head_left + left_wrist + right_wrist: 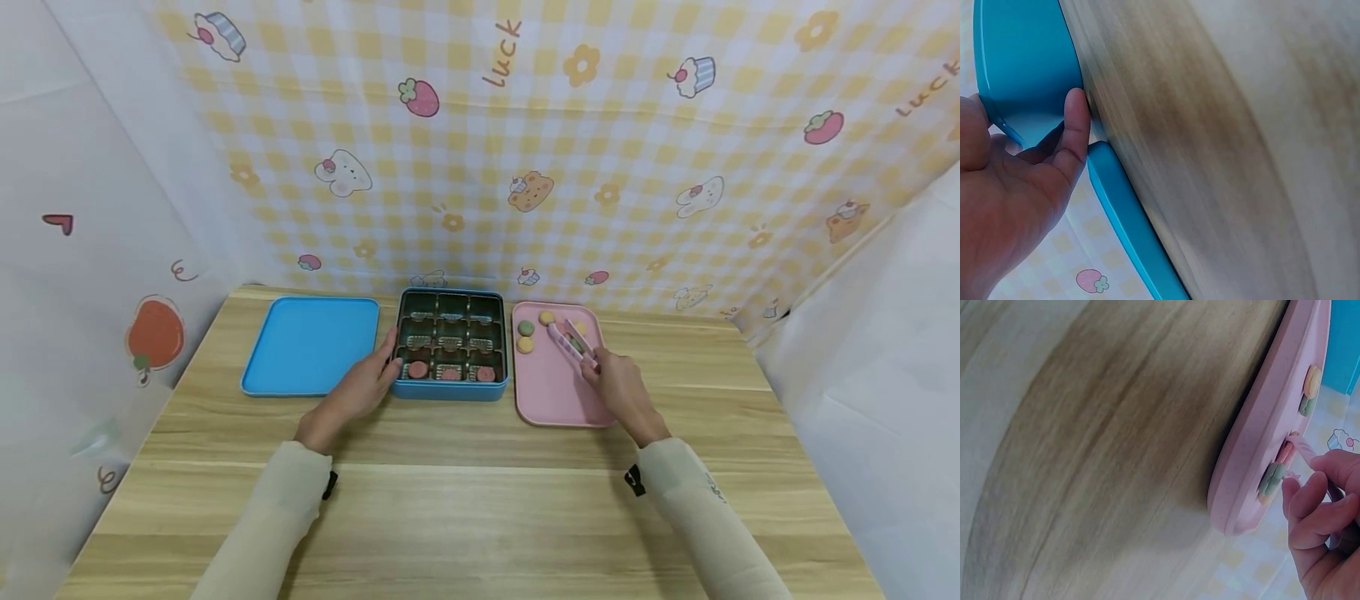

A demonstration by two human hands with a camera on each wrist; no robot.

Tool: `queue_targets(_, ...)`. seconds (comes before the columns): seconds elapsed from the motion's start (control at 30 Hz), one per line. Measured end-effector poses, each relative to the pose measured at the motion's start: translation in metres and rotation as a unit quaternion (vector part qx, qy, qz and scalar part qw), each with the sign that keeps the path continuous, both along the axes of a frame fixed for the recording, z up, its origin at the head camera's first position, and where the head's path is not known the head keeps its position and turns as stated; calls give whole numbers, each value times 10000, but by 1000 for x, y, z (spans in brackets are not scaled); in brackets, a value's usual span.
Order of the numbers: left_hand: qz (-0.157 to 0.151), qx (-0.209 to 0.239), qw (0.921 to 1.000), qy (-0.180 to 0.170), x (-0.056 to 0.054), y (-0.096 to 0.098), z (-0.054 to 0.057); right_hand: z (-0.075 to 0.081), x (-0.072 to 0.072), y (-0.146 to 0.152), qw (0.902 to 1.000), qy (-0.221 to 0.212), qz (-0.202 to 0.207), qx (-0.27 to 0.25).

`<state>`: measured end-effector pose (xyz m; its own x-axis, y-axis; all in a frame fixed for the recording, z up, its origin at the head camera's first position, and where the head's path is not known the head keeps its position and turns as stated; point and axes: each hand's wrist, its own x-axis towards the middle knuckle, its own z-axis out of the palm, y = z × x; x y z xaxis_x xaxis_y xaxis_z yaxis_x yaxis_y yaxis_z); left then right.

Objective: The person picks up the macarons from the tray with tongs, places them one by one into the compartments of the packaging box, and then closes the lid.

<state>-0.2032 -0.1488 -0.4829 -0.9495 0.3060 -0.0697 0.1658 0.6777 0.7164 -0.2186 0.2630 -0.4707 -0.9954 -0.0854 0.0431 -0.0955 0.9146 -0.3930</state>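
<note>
At centre, your left hand [358,387] lays nearly straight fingers against the blue box [450,391], likely steadying it. Right of centre, your right hand [621,387] pinches the tongs [566,343], presumably for finer pickup; their tips meet a pink biscuit [1285,452] on the pink tray [551,390], grip unclear.

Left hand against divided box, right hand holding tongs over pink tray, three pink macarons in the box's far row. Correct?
Not the far row: the head view shows the three pink macarons in the near row of the box. Left hand, right hand, tongs and pink tray are as you say.
</note>
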Motion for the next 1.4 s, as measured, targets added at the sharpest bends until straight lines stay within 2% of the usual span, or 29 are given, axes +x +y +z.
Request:
queue_targets(0.5,-6,-11,10000,2,-1,0,-1,-2,2,-2,9995,284,106,-67)
queue_targets(0.77,1,-31,10000,-31,0,1,0,3,5,-7,9982,577,136,-35)
queue_targets(1.07,0,-40,10000,14,0,0,-1,15,9,-19,9961,767,328,-284)
queue_targets(1.4,-36,-31,10000,40,-1,0,-2,24,17,-33,9918,918,685,-561)
